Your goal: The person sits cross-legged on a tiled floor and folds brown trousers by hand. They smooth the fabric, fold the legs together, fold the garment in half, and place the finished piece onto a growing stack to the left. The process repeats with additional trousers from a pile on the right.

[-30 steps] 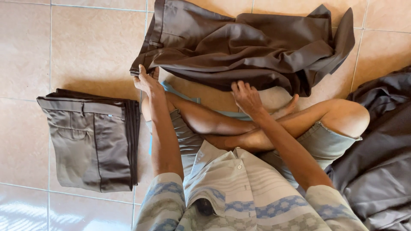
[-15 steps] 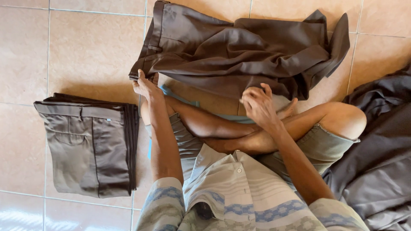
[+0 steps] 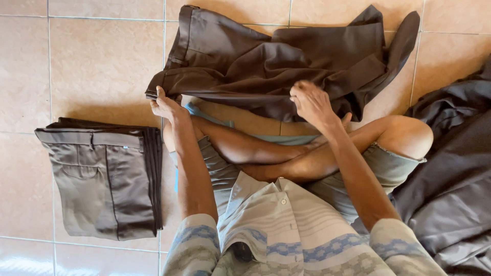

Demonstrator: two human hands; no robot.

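Observation:
A crumpled pair of dark brown trousers (image 3: 266, 61) lies spread on the tiled floor in front of my crossed legs. My left hand (image 3: 164, 106) pinches the near left corner of the trousers at the waistband end. My right hand (image 3: 311, 102) rests on the near edge of the same trousers, right of the middle, with its fingers curled into the cloth. The far side of the garment is bunched in folds.
A stack of folded brown trousers (image 3: 105, 179) sits on the floor to my left. A heap of dark grey cloth (image 3: 455, 174) lies to my right. The floor is beige tiles (image 3: 97, 66). My bare crossed legs (image 3: 307, 153) fill the middle.
My right hand has lifted off my leg and moved up onto the trousers' near edge. My left hand has stayed at the left corner.

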